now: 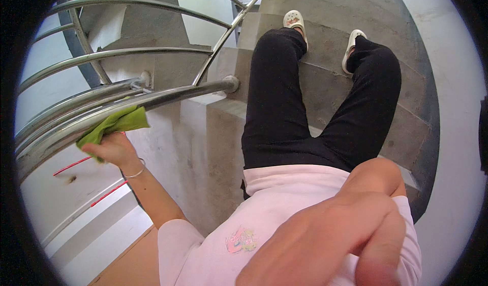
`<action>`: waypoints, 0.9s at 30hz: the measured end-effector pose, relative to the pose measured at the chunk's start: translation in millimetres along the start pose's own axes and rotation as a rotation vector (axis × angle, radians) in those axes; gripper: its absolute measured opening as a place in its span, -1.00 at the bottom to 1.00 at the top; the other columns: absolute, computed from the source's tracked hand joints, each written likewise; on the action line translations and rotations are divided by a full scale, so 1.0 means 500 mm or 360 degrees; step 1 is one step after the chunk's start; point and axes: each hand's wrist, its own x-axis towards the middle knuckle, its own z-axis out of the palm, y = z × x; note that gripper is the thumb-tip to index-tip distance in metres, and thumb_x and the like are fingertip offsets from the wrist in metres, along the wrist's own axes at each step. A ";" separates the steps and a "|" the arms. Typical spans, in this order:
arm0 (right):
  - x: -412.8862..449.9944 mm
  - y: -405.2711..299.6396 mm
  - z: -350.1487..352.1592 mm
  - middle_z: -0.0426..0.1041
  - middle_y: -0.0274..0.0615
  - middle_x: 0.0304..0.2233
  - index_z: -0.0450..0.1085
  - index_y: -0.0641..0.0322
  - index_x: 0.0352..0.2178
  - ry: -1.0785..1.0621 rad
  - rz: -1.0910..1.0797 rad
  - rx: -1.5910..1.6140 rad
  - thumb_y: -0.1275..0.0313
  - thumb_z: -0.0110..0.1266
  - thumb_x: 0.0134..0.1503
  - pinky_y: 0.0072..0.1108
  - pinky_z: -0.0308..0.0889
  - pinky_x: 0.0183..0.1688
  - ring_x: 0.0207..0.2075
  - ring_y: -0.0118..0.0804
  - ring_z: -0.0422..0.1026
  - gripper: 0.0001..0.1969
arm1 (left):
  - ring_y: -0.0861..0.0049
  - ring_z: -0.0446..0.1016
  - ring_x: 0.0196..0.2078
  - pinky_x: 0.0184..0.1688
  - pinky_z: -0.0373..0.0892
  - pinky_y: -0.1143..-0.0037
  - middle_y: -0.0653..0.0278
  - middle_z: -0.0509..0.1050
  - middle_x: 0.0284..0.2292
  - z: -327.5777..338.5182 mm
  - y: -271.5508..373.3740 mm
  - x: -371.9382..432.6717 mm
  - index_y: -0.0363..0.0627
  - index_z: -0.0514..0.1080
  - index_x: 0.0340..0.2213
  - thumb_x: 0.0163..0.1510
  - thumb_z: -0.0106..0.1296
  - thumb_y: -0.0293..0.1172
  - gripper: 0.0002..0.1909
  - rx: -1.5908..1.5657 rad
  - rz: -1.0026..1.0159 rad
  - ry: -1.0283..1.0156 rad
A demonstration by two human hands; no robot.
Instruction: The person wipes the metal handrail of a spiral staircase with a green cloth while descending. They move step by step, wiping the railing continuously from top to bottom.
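Observation:
My left hand [116,148] holds a green cloth [122,122] against the lower side of a thick stainless steel handrail [167,96]. A fold of the cloth lies along the tube, and one corner sticks out to the right. A thin bangle circles the left wrist. My right hand [324,240] is raised close to the camera, in front of the pink T-shirt [213,225]. It looks large and slightly blurred. Its fingertips run past the bottom edge, so whether they hold anything is hidden.
Concrete stairs [324,95] lie under my feet in white clogs [293,19]. A pale wall [453,95] curves along the right. Further railing bars [141,51] rise at upper left, above a lower flight. Red strips [108,194] show below the handrail.

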 end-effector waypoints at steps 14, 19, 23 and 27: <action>-0.021 -0.003 0.010 0.28 -0.14 -0.19 0.25 0.28 -0.23 0.0046 -0.0209 -0.0343 0.23 -0.19 0.06 -0.53 0.12 -0.10 -0.17 -0.30 0.25 -0.65 | 0.39 0.13 -0.02 0.06 0.02 0.40 0.16 0.16 -0.07 0.021 0.070 0.072 -0.26 0.13 -0.11 -0.25 -0.32 0.41 -0.06 0.0237 0.0521 -0.0001; -0.032 -0.005 0.018 0.27 -0.13 -0.18 0.25 0.26 -0.22 0.0072 -0.0349 -0.0553 0.25 -0.19 0.06 -0.51 0.11 -0.09 -0.16 -0.28 0.25 -0.67 | 0.34 0.27 -0.13 -0.01 0.15 0.41 0.07 0.31 -0.20 -0.018 0.061 0.091 -0.31 0.25 -0.20 -0.03 -0.22 -0.04 -0.46 0.0285 0.0593 0.0070; -0.034 -0.028 0.024 0.26 -0.13 -0.17 0.26 0.24 -0.22 0.0065 -0.0486 -0.0772 0.26 -0.19 0.06 -0.50 0.11 -0.09 -0.16 -0.26 0.24 -0.68 | 0.29 0.33 -0.25 -0.13 0.22 0.42 0.01 0.38 -0.31 -0.153 0.002 0.179 -0.38 0.35 -0.35 -0.11 -0.23 -0.34 -0.65 0.1105 0.0632 0.0326; -0.037 -0.017 0.019 0.25 -0.13 -0.16 0.26 0.22 -0.22 -0.0003 -0.0624 -0.0941 0.27 -0.19 0.06 -0.48 0.11 -0.09 -0.16 -0.24 0.24 -0.70 | 0.25 0.36 -0.33 -0.23 0.25 0.41 -0.06 0.39 -0.37 -0.164 0.034 0.163 -0.46 0.36 -0.48 -0.18 -0.12 -0.44 -0.74 0.2071 0.0573 0.0391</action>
